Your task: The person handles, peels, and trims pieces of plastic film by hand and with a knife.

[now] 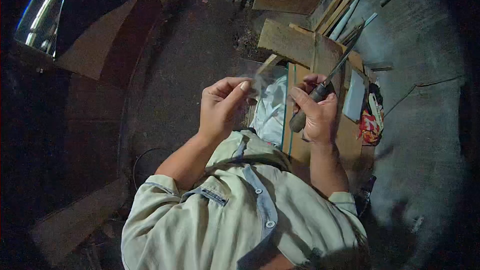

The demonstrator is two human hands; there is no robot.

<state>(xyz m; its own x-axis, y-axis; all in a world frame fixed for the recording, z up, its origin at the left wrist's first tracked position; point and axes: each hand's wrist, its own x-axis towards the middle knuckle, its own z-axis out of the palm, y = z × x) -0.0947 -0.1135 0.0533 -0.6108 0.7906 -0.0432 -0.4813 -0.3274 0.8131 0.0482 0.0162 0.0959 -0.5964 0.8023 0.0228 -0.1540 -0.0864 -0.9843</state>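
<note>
Below, a pale shirt (185,225) spreads wide, with brown cardboard (301,147) and a white bundle (270,112) beyond. The left hand (225,102) has thumb and forefinger together, anything between too blurred to tell; the right hand (318,112), over the cardboard, is clamped around a dark-handled tool (320,91), shaft slanting away.

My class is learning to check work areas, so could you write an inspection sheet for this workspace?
Surface: brown panel, partly hidden behind the right hand.
Job's things: long-shafted tool, held in the right hand.
Clutter: crumpled white material; red-patterned cloth.
Hands: left hand pinched, contents unclear; right hand closed around the tool's handle.
Cables: thin dark loop near the left forearm; cannot tell whether it is cable.
Surroundings: wooden strips at upper right.
</note>
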